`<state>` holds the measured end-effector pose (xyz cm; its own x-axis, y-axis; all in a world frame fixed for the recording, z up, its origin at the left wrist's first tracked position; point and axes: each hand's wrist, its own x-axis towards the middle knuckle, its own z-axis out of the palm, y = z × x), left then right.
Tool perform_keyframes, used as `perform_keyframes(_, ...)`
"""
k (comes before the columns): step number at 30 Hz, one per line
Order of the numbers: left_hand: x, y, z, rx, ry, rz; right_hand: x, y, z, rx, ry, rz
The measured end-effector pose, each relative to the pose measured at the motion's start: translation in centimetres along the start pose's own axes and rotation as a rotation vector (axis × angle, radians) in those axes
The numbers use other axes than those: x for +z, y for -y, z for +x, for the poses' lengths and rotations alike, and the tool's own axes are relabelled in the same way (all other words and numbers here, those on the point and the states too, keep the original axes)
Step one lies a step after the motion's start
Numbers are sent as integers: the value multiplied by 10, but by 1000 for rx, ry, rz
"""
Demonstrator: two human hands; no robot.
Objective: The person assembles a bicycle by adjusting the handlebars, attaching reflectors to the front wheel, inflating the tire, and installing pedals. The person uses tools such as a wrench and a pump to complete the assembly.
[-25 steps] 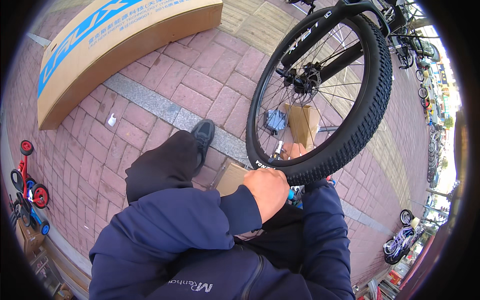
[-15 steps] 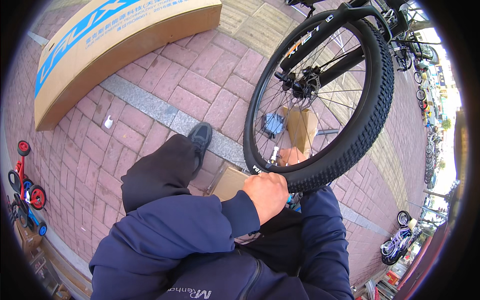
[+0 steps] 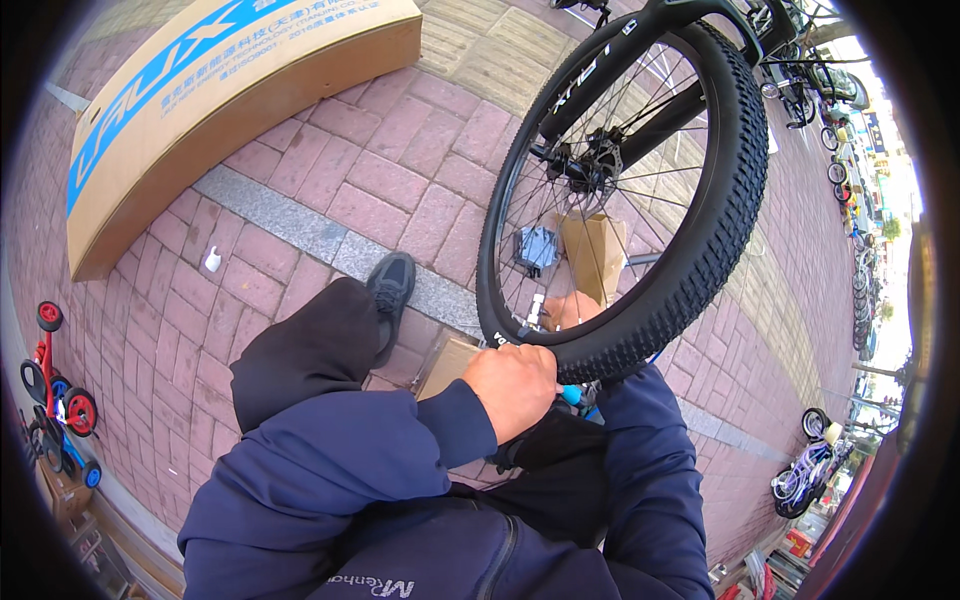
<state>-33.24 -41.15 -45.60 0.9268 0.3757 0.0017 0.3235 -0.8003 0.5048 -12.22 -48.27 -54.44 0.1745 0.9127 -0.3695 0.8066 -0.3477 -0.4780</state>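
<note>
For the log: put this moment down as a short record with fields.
Setting: brick pavement, outdoors
Left hand: laid on the knobby bicycle tyre at its lowest part
Right hand: behind the spokes, near the rim; grip cannot be told
Wheel: held by a black fork
Nearby: long cardboard box, small brown bag, red toy trike

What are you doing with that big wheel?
A person in a dark blue jacket sits low on a red brick pavement with a black knobby bicycle wheel in front of them. Their left hand grips the tyre's lower edge. Their right hand shows through the spokes, on the far side near the rim. A long brown cardboard box lies on the ground at the upper left.
</note>
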Motion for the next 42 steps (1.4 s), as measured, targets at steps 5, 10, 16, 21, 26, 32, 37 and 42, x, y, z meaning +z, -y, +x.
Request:
perform_keyframes(5, 0, 0, -2, -3, 4, 23, -1, -2, 5, -132, -14, -99)
perform_keyframes(10, -6, 6, 2, 12, 109, -29, 18, -16, 18, 28, 32, 239)
perform_keyframes(16, -38, 17, 24, -89, 220, -206, -37, -31, -5, -264, -558, 45)
perform_keyframes(21, -54, 23, 57, -23, 100, -455, -80, 15, -83, -92, -366, 1106)
perform_keyframes(26, -57, 24, 79, 60, 186, -530, -66, 57, -89, -5, -442, 937)
perform_keyframes(32, -60, 23, 83, 42, 258, -500, -82, 68, -88, 21, -443, 699)
perform_keyframes(37, -57, 19, 81, 47, 209, -538, -87, 81, -88, 42, -469, 680)
perform_keyframes(42, -49, 22, 80, 70, 150, -521, -91, 81, -89, -69, -542, 403)
